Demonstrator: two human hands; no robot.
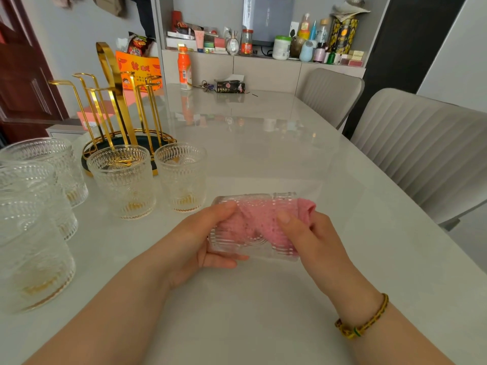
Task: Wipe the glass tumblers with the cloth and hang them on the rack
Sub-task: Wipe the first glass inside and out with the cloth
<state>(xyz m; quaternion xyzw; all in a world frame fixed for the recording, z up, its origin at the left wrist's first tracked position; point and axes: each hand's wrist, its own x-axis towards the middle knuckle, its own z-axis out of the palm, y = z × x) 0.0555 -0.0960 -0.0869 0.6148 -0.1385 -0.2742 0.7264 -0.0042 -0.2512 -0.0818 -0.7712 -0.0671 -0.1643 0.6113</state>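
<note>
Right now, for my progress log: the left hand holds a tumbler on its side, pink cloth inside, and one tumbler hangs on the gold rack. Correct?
No: the head view shows nothing hanging on the gold rack. The left hand does hold a tumbler on its side, pink cloth inside.

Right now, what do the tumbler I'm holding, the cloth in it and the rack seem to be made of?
The tumbler: clear pressed glass, apparently; see-through, with embossed ribs, dots and arches.
The cloth: soft pink textile, perhaps microfibre; it bunches and folds, matte.
The rack: metal with a shiny gold finish, likely; thin bent rods that reflect light.
</note>
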